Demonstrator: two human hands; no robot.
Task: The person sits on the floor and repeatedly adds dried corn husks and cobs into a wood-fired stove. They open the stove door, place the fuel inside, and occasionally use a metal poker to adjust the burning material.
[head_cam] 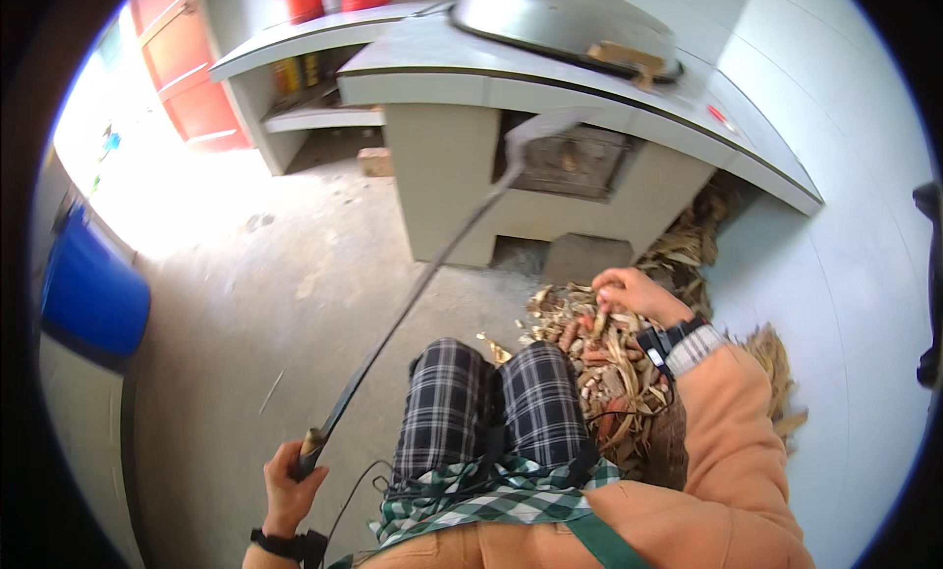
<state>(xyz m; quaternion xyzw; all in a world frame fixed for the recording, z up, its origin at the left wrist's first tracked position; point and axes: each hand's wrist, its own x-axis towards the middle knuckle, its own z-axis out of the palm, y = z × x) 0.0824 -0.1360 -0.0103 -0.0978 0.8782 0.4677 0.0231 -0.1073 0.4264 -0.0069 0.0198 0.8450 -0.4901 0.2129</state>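
Note:
My left hand, at the lower left, grips the handle end of a long metal fire shovel. The rod slants up and away. Its flat, bent blade is blurred and hangs in front of the metal stove door. My right hand is low over a heap of corn cobs and dry husks beside my knees. Its fingers are curled, with a husk or cob just below them. Whether they hold it is not clear. The masonry stove stands before me.
A large metal lid covers the stove's top, with a brown brush-like thing at its edge. A dark plate leans at the stove's base. A blue bin stands left. Cables run near my lap. A red door is at back left.

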